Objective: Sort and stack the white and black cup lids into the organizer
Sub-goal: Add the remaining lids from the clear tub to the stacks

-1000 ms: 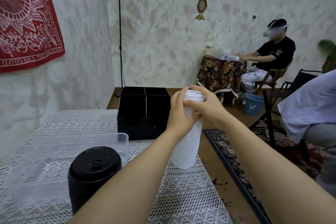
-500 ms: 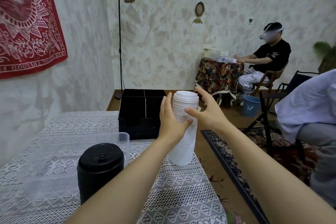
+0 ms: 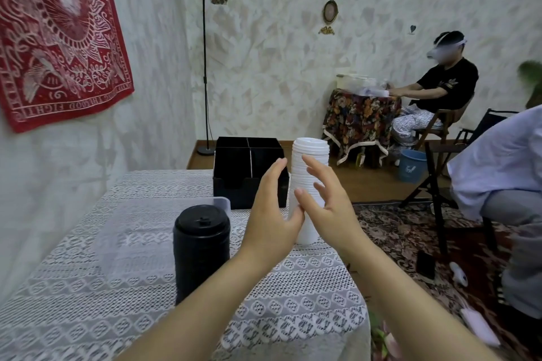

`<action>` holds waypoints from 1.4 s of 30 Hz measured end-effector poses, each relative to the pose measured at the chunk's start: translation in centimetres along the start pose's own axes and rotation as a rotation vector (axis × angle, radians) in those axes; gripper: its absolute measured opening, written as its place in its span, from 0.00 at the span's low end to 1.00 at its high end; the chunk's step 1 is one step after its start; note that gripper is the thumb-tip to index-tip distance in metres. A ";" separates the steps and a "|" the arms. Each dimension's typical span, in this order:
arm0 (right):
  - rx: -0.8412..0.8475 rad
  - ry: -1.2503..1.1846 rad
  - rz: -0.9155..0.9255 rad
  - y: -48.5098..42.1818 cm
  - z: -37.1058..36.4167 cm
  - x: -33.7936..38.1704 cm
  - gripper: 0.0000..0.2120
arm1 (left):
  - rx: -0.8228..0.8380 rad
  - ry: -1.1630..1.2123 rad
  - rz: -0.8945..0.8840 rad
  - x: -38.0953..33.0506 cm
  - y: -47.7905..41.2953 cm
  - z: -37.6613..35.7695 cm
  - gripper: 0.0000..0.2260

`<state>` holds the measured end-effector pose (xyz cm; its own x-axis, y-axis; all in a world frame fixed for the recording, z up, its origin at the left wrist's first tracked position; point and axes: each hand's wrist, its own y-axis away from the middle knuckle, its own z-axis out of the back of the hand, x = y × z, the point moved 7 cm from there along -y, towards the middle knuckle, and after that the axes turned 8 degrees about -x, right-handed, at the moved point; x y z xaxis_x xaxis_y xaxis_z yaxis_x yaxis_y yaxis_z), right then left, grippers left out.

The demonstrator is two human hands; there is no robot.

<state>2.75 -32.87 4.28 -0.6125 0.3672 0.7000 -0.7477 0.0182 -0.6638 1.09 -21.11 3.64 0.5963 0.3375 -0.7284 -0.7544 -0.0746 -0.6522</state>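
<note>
left hand (image 3: 271,214), right hand (image 3: 328,208), fingers straight and apart, flanking upright white lid stack (image 3: 310,155)

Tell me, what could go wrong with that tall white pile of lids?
The tall white lid stack stands near the table's right edge, with the left hand and right hand open beside it, not gripping; it might topple off. The left forearm passes close to the black lid stack and could knock it.

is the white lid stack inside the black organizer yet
No, the white lid stack stands on the table just right of the organizer, outside it.
</note>
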 end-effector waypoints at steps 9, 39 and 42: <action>0.127 -0.126 -0.114 2.4 -5.7 3.2 0.22 | -0.117 -0.337 -0.225 -2.8 1.3 9.2 0.29; 0.191 -0.329 -0.432 8.1 -14.6 -0.2 0.47 | 0.023 -0.680 0.482 13.1 12.5 11.8 0.42; 0.192 -0.355 -0.418 7.5 -14.7 0.2 0.42 | 0.005 -0.655 0.499 13.7 12.4 11.8 0.36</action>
<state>0.77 -18.94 -4.45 -0.2788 0.0299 0.9599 -0.9574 -0.0867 -0.2754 -3.33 -6.38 -11.93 -0.0896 0.7450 -0.6610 -0.8904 -0.3573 -0.2820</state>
